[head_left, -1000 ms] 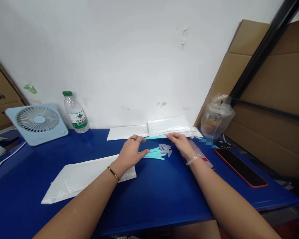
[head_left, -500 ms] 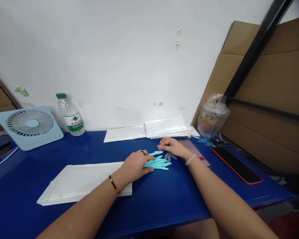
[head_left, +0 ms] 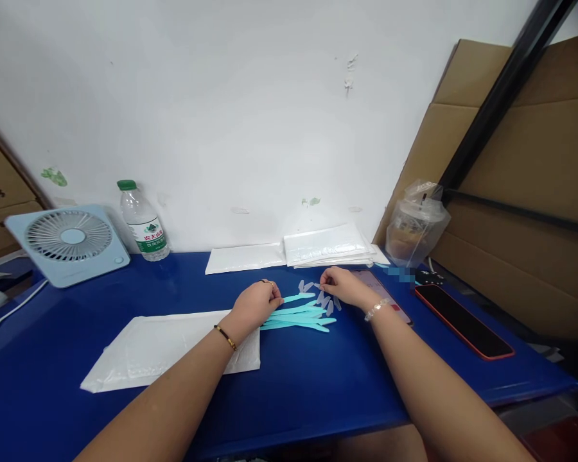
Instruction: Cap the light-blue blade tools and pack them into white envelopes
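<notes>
My left hand (head_left: pixel 259 303) pinches one turquoise stick (head_left: pixel 298 298), whose narrow tip points right. Below it several more turquoise sticks (head_left: pixel 298 318) lie fanned out on the blue table, partly behind my fingers. Just right of their tips are several small translucent pieces (head_left: pixel 328 304). My right hand (head_left: pixel 340 285) is closed at the fingertips on a small translucent piece (head_left: pixel 318 286) at the upper edge of that group. Under my left wrist lies a white padded envelope (head_left: pixel 173 346).
More white envelopes (head_left: pixel 325 246) lie by the wall. A fan (head_left: pixel 72 237) and a water bottle (head_left: pixel 147 231) stand at the left. To the right are a phone (head_left: pixel 462 321), another phone (head_left: pixel 390 301) and a bagged drink cup (head_left: pixel 409 231).
My left hand has shifted left and up, off the bunch of sticks, onto one stick. The translucent pieces are more spread out, and my right hand has moved slightly right.
</notes>
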Demonstrator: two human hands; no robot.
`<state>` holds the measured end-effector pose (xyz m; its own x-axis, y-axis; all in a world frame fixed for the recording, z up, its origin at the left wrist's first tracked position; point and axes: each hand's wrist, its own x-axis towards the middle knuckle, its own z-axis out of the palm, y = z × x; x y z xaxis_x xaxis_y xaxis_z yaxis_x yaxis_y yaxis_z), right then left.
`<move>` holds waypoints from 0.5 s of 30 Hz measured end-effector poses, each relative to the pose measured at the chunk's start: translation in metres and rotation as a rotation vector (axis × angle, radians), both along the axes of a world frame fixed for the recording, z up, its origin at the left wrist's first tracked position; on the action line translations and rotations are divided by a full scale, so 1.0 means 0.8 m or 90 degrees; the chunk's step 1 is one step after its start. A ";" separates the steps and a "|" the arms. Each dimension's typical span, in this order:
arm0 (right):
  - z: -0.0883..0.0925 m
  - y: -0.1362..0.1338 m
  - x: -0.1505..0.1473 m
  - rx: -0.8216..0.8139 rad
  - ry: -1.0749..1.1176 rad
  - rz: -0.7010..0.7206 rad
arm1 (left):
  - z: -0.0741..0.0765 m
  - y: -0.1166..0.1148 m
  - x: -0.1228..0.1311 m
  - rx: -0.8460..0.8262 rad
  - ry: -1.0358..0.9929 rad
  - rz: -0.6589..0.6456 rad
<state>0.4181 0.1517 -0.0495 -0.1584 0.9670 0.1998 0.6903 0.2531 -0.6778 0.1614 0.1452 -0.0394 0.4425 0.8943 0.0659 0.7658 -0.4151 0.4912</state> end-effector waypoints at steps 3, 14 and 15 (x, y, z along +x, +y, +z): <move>0.006 -0.005 0.000 -0.010 0.019 0.014 | -0.001 0.001 -0.003 -0.011 -0.019 0.012; 0.025 -0.015 -0.007 -0.096 0.157 0.133 | 0.000 0.006 -0.012 -0.020 -0.086 0.021; 0.026 -0.015 -0.007 -0.097 0.161 0.131 | 0.000 0.006 -0.012 -0.021 -0.087 0.023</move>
